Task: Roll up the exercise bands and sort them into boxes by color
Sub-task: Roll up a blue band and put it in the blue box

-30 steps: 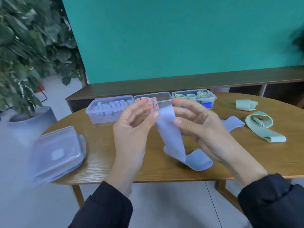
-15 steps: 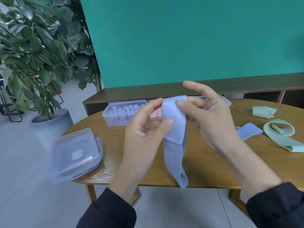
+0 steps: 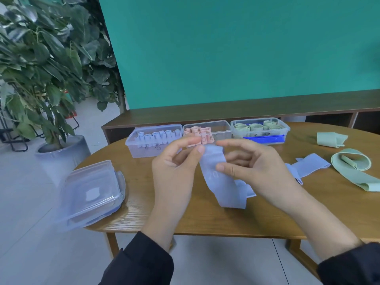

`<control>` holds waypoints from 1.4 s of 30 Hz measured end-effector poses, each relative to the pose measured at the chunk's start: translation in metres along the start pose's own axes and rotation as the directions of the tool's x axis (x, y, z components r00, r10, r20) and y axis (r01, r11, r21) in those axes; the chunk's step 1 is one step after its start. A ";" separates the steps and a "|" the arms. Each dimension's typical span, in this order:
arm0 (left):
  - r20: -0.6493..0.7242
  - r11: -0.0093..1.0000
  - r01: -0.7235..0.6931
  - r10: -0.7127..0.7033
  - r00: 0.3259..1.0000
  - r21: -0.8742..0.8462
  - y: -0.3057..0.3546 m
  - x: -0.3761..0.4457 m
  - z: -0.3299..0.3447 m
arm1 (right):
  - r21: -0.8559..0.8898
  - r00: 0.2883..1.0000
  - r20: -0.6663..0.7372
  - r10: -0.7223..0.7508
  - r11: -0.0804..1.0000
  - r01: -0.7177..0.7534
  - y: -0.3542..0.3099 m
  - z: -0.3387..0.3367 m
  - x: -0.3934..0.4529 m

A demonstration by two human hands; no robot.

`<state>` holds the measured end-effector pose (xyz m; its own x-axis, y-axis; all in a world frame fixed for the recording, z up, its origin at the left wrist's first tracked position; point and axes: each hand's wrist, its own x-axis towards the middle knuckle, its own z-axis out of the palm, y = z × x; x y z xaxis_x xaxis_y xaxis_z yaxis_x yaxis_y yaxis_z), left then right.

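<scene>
A round wooden table (image 3: 205,219) is seen carrying everything. Taking the pink-band box (image 3: 207,131) as landmark: it is set at the far edge, with the blue-band box (image 3: 153,140) touching its left side and the green-band box (image 3: 260,129) close on its right. Stacked clear lids (image 3: 91,194) are placed well to its near left, overhanging the table edge. To its right, a folded green band (image 3: 331,139), a looped green band (image 3: 353,168) and a loose blue band (image 3: 308,166) are laid flat.
</scene>
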<state>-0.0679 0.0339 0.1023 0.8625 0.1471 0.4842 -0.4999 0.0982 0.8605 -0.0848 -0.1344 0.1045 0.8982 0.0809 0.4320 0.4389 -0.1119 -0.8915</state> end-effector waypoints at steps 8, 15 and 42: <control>0.210 1.000 -0.012 0.013 0.978 -0.007 0.002 0.001 -0.001 | -0.092 0.982 -0.138 -0.125 0.989 0.113 -0.012 -0.003 -0.005; 0.166 0.981 -0.181 0.167 0.972 0.074 0.027 0.005 -0.006 | -0.139 0.948 -0.166 -0.273 0.958 0.251 -0.040 0.000 -0.004; 0.313 0.884 0.375 -0.452 0.835 0.278 -0.078 -0.020 -0.019 | 0.197 0.959 -0.194 0.206 0.966 -0.168 0.061 -0.010 0.104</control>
<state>-0.0476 0.0421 0.0224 0.9712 -0.2294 0.0648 -0.0969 -0.1316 0.9866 0.0355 -0.1430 0.0962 0.9565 -0.1379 0.2570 0.2686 0.0733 -0.9605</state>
